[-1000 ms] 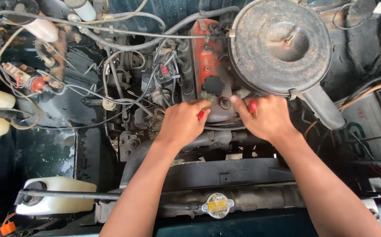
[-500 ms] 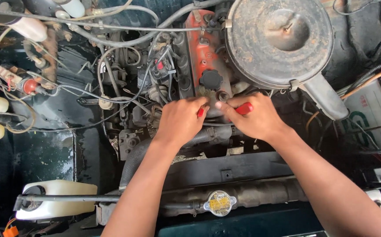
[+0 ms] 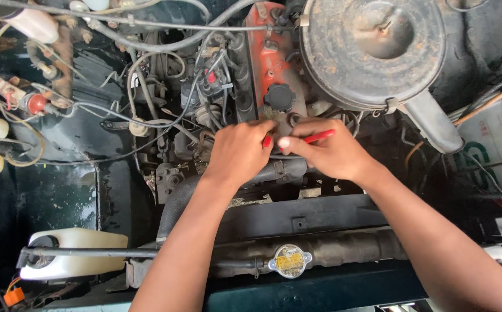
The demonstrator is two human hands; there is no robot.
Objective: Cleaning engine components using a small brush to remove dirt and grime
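Leaning over an open engine bay, the person is working just below the round air cleaner housing [image 3: 372, 49], which is the biggest thing here. Left of this housing the red valve cover [image 3: 271, 55] is lying, with its black filler cap [image 3: 280, 97] near the housing's lower left edge. Well below the housing, the radiator cap [image 3: 289, 260] is sitting on the front crossbar. Both hands are meeting just under the filler cap: the right hand [image 3: 334, 155] is pinching a red-handled tool [image 3: 319, 136] with fingers closed on it, and the left hand [image 3: 240, 151] is closing its fingers on the other red end [image 3: 267, 140]. The tool's tip is hidden. I judge the grip could slip on the greasy parts, and a small piece could be dropping down between the hoses.
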